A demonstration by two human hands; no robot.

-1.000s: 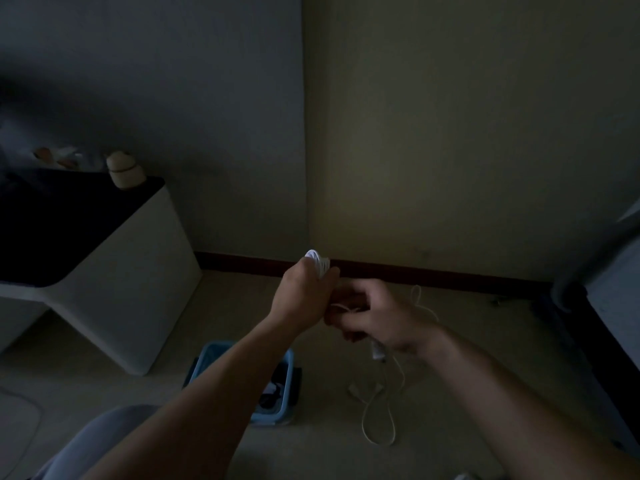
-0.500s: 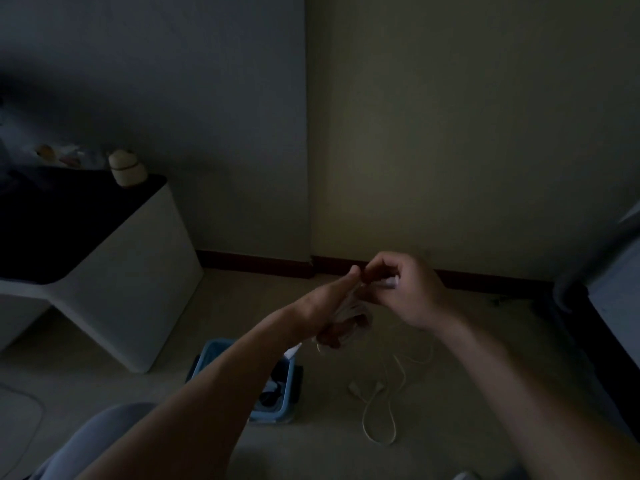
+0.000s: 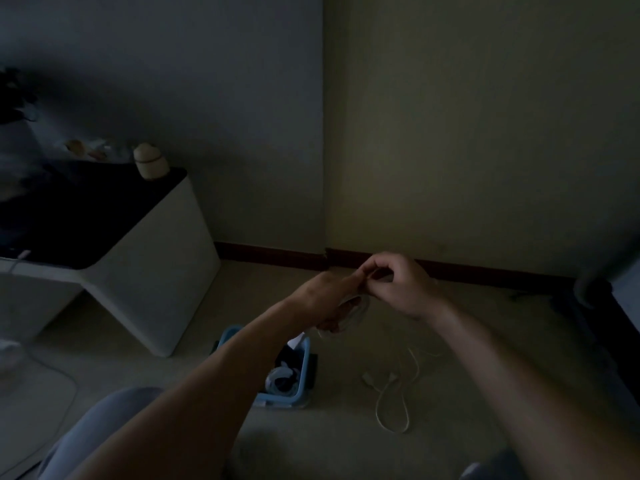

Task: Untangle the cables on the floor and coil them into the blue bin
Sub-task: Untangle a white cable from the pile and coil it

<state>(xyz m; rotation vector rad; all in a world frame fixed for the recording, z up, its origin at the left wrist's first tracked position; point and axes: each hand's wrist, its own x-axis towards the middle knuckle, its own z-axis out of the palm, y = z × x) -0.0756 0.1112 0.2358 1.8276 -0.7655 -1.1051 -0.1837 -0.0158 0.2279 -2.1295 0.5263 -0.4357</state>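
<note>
The room is dim. My left hand (image 3: pixel 329 296) holds a small coil of white cable (image 3: pixel 349 315), its loops hanging under the palm. Touching it from the right, my right hand (image 3: pixel 398 285) pinches the cable's end between thumb and fingers at the left fingertips. Below my left forearm the blue bin (image 3: pixel 301 375) stands on the floor with dark and white cables inside. To the bin's right a loose white cable (image 3: pixel 391 400) lies in a loop on the carpet, its two plugs close together.
A white side table (image 3: pixel 152 271) with a dark top stands at the left, a small jar (image 3: pixel 150 164) on its corner. Another white cord (image 3: pixel 59 382) trails across the floor at far left. Dark furniture (image 3: pixel 620 306) borders the right. My knee (image 3: pixel 104 417) shows at the bottom left.
My right hand has risen from below the left hand to its fingertips, carrying the cable end up. The left hand has turned over, so the coil now hangs beneath it.
</note>
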